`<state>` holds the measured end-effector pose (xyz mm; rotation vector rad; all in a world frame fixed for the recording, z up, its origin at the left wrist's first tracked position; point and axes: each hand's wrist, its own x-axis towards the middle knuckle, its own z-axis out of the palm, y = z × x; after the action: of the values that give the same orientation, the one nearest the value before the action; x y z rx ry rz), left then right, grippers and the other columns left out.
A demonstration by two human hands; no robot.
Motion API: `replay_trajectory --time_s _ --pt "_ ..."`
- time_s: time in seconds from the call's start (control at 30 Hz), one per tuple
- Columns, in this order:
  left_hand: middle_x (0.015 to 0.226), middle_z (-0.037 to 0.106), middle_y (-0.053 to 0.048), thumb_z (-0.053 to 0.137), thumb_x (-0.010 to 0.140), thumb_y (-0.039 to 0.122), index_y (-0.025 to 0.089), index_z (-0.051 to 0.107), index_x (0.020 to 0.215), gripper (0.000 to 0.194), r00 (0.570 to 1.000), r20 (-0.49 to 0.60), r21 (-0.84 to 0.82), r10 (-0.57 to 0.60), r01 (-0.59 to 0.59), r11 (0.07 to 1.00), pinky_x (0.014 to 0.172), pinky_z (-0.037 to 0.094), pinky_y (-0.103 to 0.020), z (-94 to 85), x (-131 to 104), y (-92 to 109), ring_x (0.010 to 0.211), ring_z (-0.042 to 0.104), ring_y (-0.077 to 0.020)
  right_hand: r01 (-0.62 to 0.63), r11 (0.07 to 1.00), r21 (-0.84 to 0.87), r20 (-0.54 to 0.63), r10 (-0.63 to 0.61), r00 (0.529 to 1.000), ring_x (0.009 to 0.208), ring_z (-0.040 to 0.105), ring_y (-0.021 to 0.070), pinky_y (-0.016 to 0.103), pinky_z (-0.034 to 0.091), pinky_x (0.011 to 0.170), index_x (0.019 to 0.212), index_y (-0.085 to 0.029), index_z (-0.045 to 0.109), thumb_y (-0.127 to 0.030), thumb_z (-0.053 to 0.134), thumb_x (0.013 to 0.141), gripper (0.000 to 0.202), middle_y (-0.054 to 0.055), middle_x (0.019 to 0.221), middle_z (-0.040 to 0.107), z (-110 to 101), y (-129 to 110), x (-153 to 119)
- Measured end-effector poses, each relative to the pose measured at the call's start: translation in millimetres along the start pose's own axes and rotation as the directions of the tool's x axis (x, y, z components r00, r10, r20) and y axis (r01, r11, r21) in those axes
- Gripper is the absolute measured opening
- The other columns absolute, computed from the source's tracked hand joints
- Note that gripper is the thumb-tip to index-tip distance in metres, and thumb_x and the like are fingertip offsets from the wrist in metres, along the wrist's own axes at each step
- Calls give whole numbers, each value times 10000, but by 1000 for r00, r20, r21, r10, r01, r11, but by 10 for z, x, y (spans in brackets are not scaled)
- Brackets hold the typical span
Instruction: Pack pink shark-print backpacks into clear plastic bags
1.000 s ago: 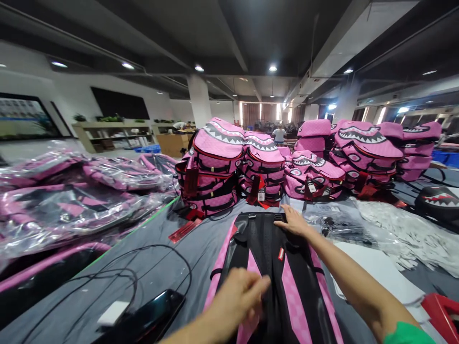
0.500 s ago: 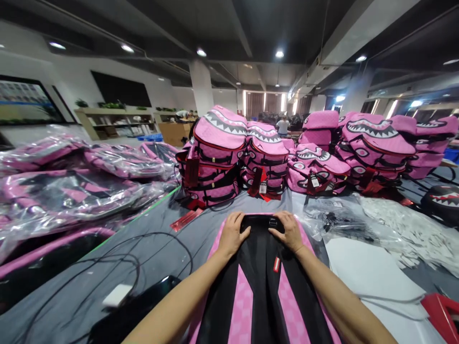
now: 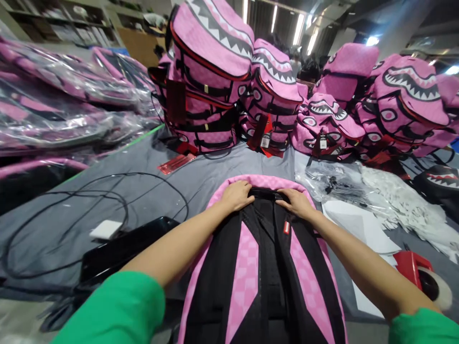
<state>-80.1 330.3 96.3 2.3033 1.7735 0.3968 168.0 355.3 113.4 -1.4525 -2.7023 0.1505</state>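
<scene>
A pink and black backpack (image 3: 267,272) lies in front of me with its back panel and shoulder straps facing up. The straps carry pink checkered strips, and a small red label is on the right one. My left hand (image 3: 237,196) is closed over the top of the backpack, left of the black top handle (image 3: 265,192). On the handle's other side, my right hand (image 3: 296,203) grips the same top end. Both thumbs point inward on the black part; some fingertips are hidden behind the pink rim.
Stacked pink shark-mouth backpacks (image 3: 215,52) stand beyond. Plastic-wrapped backpacks (image 3: 53,122) are piled left. A black cable (image 3: 107,176), white adapter (image 3: 106,230) and black glossy device (image 3: 120,248) lie left; white sheets (image 3: 346,224), white tags (image 3: 405,200) and a red tape dispenser (image 3: 412,265) lie right.
The view has tipped downward, and my green sleeves have come into sight. More of the backpack's pink top shows beyond my hands, which stay on its top end.
</scene>
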Motion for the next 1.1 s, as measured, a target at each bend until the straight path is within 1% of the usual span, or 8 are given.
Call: replay_trajectory --time_s 0.2,0.33,0.4,0.5,0.73,0.87,0.97,1.1 --pt "1291 622 -228 432 957 506 86 644 1168 515 989 36 -24 -143 144 989 1068 402 -469 -28 603 -32 1254 552 -363 -189 968 -162 7 193 981 1080 660 307 364 503 855 1238 -149 625 -560 493 982 502 187 1172 690 72 80 699" --pt "1555 380 -240 242 963 674 161 361 1509 759 977 83 -60 -198 203 977 1072 395 -499 -136 477 187 1415 410 -375 -230 959 -167 -81 219 972 1042 659 318 383 486 855 1259 -128 597 -604 432 986 573 209 1110 690 168 84 785" --pt "1613 205 -279 308 870 804 196 188 1583 945 962 145 -96 -230 245 965 1077 321 -638 -93 361 378 1472 228 -478 -243 956 -164 -120 225 967 1048 648 322 394 473 876 1243 -115 598 -602 435 984 575 221 1091 681 232 78 778" --pt "1632 54 -283 463 750 865 186 209 1585 1106 941 232 -105 -245 275 956 1100 171 -726 58 250 608 1468 21 -550 -255 953 -166 -167 227 959 1036 637 318 403 463 887 1201 -118 616 -547 445 997 505 218 1072 674 258 43 735" --pt "1662 -1 -203 429 861 765 178 327 1554 913 964 20 -70 -266 266 961 1176 153 -632 285 153 552 1486 81 -509 -225 951 -212 -240 172 955 1236 528 288 375 412 985 1310 -188 572 -145 517 944 372 166 1331 589 -219 161 576" --pt "1657 113 -199 468 882 719 170 386 1528 852 963 -125 -66 -238 231 971 1190 172 -617 425 25 491 1508 97 -451 -206 944 -257 -112 182 977 1075 620 313 366 441 867 1131 -175 659 -155 743 786 355 158 1130 688 -445 454 764" --pt "1645 222 -157 497 935 584 208 382 1530 713 955 -271 -7 -123 125 992 1198 172 -623 550 -2 429 1524 133 -384 -155 951 -267 -11 158 987 1026 650 287 329 436 846 1005 -204 686 -192 869 660 390 95 1018 727 -400 609 1019" --pt "1606 355 -76 466 970 525 317 483 1466 538 973 -211 28 -98 106 994 1174 239 -634 583 188 309 1520 186 -350 -165 953 -255 -21 165 986 1003 652 293 346 456 832 1021 -185 684 -213 828 723 332 111 1034 725 -230 629 1187"
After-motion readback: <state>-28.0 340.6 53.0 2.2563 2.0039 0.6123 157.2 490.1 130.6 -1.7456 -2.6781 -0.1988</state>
